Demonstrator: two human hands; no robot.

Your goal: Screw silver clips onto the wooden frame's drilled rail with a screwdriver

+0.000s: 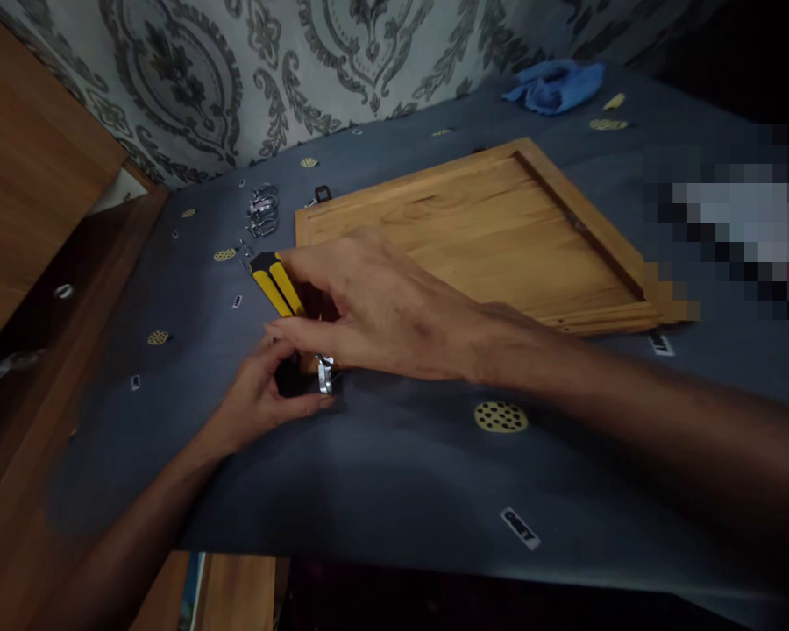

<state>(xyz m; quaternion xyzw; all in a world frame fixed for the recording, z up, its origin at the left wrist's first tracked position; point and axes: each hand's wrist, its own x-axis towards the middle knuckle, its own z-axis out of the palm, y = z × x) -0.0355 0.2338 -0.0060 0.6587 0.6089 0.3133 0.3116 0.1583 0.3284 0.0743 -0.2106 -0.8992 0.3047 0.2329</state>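
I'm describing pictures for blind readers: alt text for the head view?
Right hand gripping a yellow-black handle, left hand at a shiny metal piece; beyond, a framed wooden panel and metal fittings on printed cloth.

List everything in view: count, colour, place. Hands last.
Framed wooden panel: 1, honey-brown, flat beyond the right hand
Tool handle: 1, yellow and black, in the right hand
Metal fitting: 1, silver, at the left thumb tip
Metal fittings pile: several, uncountable, silver, left of the panel
Loop-shaped fitting: 1, dark, at the panel's far left corner
Crumpled cloth: 1, blue, far right
Printed sheet: 1, blue-grey, under the panel
Damask-patterned backdrop: 1, grey and white, behind
Wooden furniture: count unclear, brown, left
Pixelated patch: unreadable, right edge
Left hand: 1, bare, left of centre
Right hand: 1, bare, centre
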